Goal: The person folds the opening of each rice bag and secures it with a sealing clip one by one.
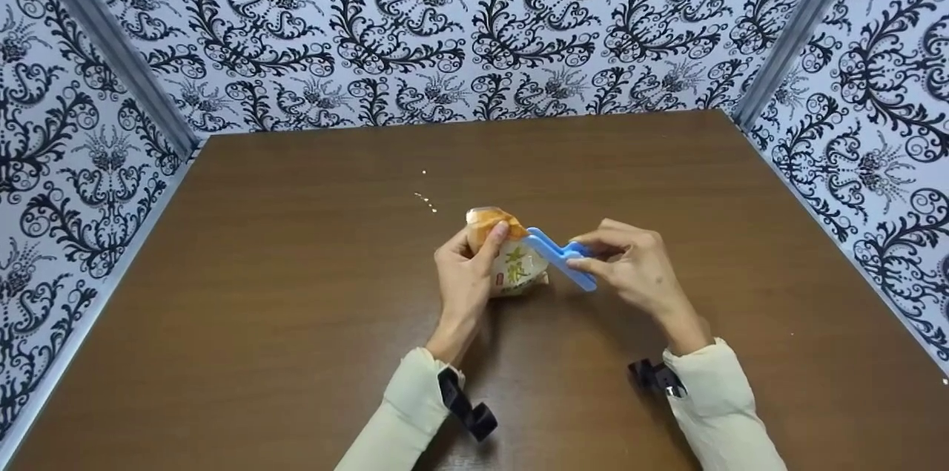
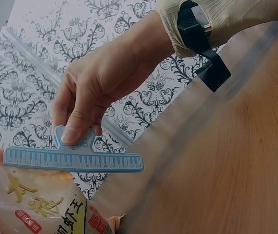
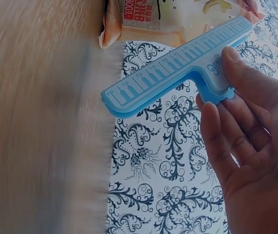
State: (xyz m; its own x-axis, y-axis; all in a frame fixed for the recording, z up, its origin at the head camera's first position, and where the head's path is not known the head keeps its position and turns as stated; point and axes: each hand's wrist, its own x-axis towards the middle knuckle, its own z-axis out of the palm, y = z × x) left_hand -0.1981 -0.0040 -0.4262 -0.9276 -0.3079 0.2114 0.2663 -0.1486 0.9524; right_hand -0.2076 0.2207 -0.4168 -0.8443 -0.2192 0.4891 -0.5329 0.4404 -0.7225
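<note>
In the head view my left hand (image 1: 461, 274) grips the top of a snack bag (image 1: 517, 268), thumb pressed on its gathered orange end. My right hand (image 1: 634, 271) pinches the handle of a long blue bag clip (image 1: 549, 251) between thumb and fingers. One end of the clip overlaps the bag's orange top edge. From the left wrist, the clip (image 2: 75, 160) with its ruler-like markings runs along the upper edge of the printed bag (image 2: 36, 195). The right wrist view has the clip (image 3: 173, 68) slanting just below the bag (image 3: 177, 22).
Small white crumbs (image 1: 425, 202) lie on the brown tabletop (image 1: 296, 248), beyond and left of the bag. Black-and-white patterned walls (image 1: 430, 26) enclose the table at the back and both sides. Black straps with devices sit on both sleeves.
</note>
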